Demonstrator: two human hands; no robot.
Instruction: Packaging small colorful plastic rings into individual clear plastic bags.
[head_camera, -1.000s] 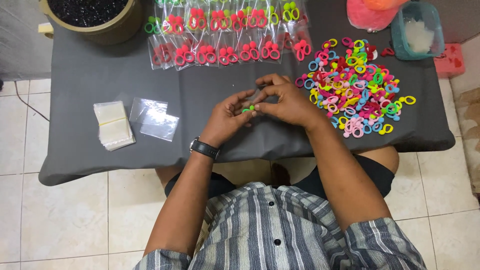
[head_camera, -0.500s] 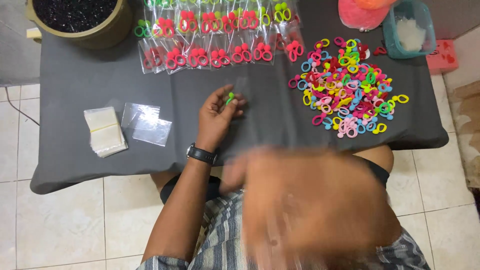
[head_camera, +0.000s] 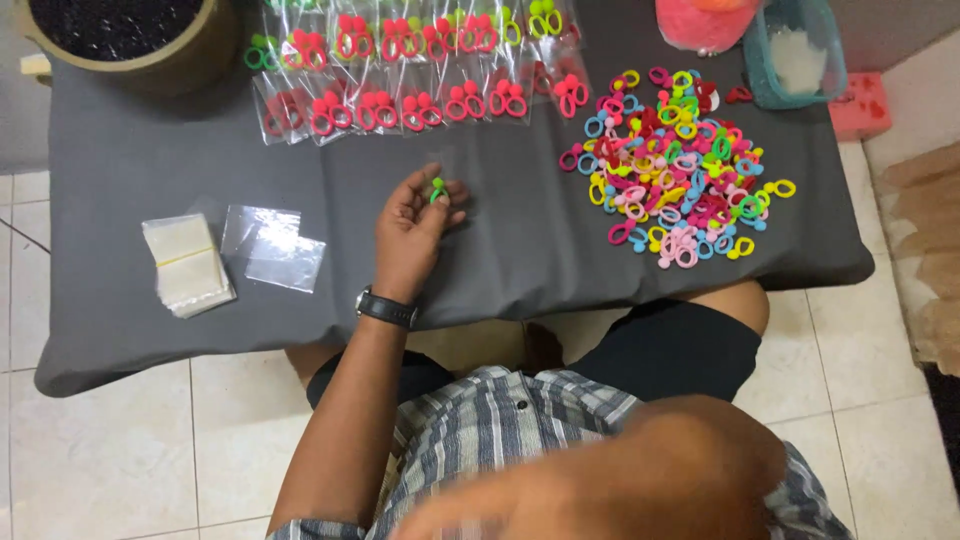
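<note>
Green ring (head_camera: 436, 189) sits pinched in the left hand (head_camera: 410, 232), fingertips closed around it just above the grey table (head_camera: 150, 180). There seems to be a thin clear bag around or right next to it, but it's too see-through to say for sure. The hand lies with the wrist toward the person and the fingers pointing away, so the ring is at the far tip of the hand, up toward the rows of packed bags (head_camera: 420, 95) along the table's far edge. It's too small to make out which way its long axis runs.

Right hand (head_camera: 600, 485) is a big blur low in the view, close to the camera in front of the striped shirt, well apart from the table. Can't tell if it's open or holding anything. So the left hand is the only one near the ring.

The loose pile of coloured rings (head_camera: 675, 165) is off to the right of the left hand, well apart from it. A stack of empty clear bags (head_camera: 185, 265) and a couple of loose bags (head_camera: 275, 248) lie on its left.
</note>
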